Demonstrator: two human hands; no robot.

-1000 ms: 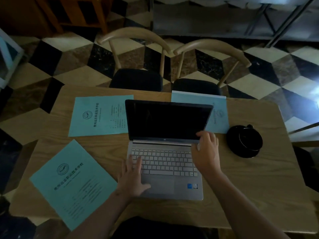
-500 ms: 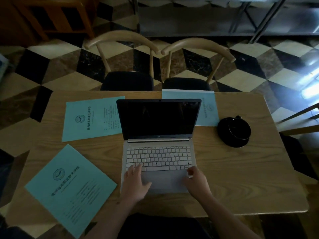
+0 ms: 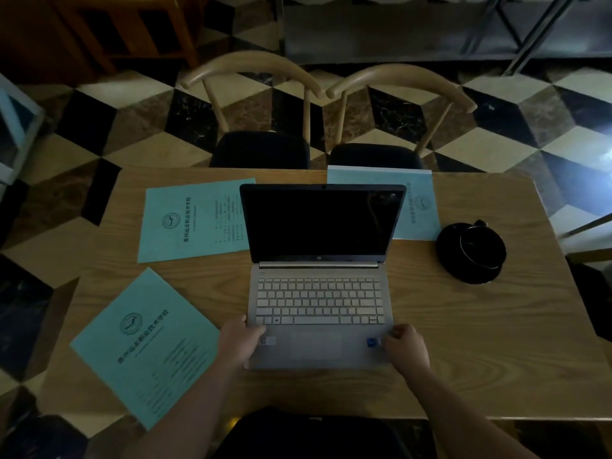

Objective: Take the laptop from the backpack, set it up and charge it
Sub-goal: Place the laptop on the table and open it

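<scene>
Silver slab laptop [image 3: 319,293] open on woodgrain table [image 3: 463,342], left hand [image 3: 240,342] and right hand [image 3: 405,349] grip clasping its corners

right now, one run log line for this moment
laptop: open, screen dark | left hand: grips left front corner | right hand: at right front corner

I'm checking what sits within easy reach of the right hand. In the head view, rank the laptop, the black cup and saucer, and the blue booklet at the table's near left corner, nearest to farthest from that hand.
1. Laptop: the right hand rests at its front right corner.
2. Black cup and saucer: on the table, farther back and to the right.
3. Near-left blue booklet: across the laptop, beyond the left hand.
</scene>
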